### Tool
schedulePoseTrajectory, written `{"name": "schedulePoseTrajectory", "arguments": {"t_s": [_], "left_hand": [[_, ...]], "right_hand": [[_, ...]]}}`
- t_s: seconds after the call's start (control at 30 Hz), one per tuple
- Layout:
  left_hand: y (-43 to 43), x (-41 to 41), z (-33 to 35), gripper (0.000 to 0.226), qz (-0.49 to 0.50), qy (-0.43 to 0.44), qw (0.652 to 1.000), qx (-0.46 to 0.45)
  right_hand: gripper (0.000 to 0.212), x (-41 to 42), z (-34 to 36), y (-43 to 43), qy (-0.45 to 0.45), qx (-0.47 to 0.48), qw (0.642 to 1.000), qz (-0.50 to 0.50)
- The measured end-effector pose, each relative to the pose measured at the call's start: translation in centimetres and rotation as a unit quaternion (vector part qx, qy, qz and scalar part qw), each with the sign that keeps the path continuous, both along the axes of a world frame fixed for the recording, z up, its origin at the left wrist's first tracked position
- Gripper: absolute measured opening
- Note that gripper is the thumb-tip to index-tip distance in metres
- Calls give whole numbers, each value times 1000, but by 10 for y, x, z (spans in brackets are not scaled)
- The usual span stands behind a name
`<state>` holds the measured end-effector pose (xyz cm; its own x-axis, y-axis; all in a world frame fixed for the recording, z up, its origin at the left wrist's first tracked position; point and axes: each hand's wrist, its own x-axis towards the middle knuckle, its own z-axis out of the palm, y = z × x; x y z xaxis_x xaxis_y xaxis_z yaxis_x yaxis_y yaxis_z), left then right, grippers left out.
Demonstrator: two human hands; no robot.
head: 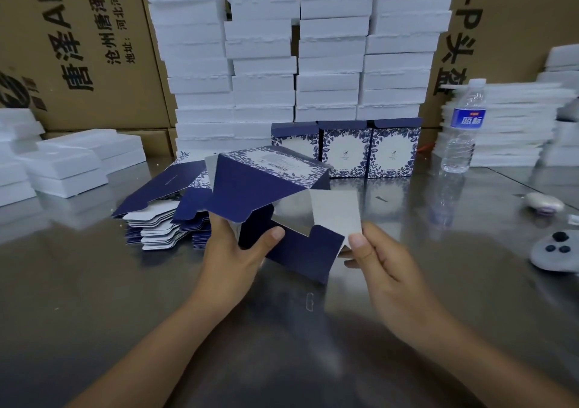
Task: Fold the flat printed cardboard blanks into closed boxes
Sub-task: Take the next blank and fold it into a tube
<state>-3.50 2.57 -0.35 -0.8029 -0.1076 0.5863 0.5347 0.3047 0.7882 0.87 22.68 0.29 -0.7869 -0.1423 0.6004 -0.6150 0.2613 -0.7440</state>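
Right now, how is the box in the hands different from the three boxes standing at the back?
The held box is tilted in the air, gripped by the left hand and right hand; the standing boxes sit upright on the table. The held box has flaps sticking out, grey inside showing; the standing boxes have squared-up printed fronts. Both have blue leaf print.

Half-folded box (250, 185): navy blue outer flaps, pale grey-white inner faces, top panel white with blue leaf print.
Flat blanks (156, 216), stacked: navy on one side, white on the other.
Three folded boxes (344, 151): white fronts framed by a blue leaf border, navy top flaps.
Foam blocks (297, 50): plain white.
Cartons (78, 47): brown, black print.
Water bottle (463, 129): clear, blue label, white cap.
Surface (94, 282): grey, mirror-like.
Controller (554, 251): white, dark buttons.
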Motion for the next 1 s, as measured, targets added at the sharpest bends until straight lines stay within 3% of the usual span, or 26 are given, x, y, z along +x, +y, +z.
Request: {"name": "schedulePoseTrajectory", "arguments": {"t_s": [0.17,0.3,0.4,0.47,0.53,0.7,0.93,1.0], "left_hand": [[1,2,3,59,-5,-5,1000,22],[0,3,3,64,12,-22,999,38],[2,3,3,38,29,-34,999,23],[4,2,2,18,42,-29,998,28],[5,2,2,18,51,-23,998,29],[8,5,5,13,52,-22,997,49],[12,10,11,15,46,-37,996,61],[14,12,13,15,34,-44,993,103]], "right_hand": [[38,-2,2,2,-2,-44,999,-29],[30,-1,5,2,27,-87,994,-66],[44,2,7,3,54,-81,989,-113],[38,4,8,4,72,-63,987,-126],[29,6,7,3,88,-21,989,-117],[59,6,-1,3,89,150,975,-140],[37,3,-1,9,-47,169,964,-199],[44,3,2,8,-92,178,953,-227]]}}
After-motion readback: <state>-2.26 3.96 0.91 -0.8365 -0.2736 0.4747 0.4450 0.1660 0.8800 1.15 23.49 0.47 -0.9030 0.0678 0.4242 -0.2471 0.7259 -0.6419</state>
